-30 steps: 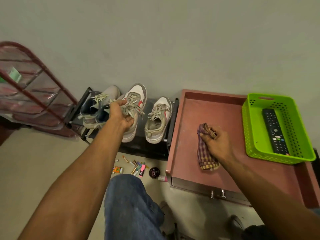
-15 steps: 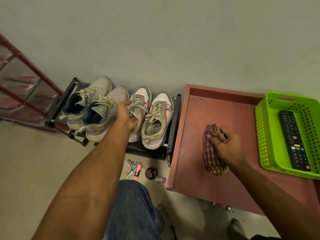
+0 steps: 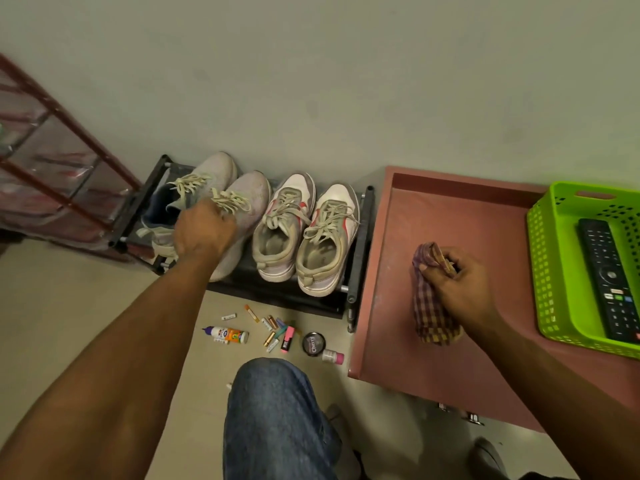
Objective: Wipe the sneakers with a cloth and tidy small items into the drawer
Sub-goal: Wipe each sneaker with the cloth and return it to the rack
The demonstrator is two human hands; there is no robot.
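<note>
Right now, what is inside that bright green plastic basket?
The green perforated basket holds a black remote control. Its lower end and the basket's right side run out of frame, unseen.

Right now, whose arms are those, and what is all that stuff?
The camera sits on a person's head, looking down, so those are their own arms. The left hand grips a grey sneaker on the shoe rack, beside a white pair. The right hand holds a checked cloth over a reddish cabinet top. A green basket there holds a remote. Small items lie scattered on the floor.
</note>
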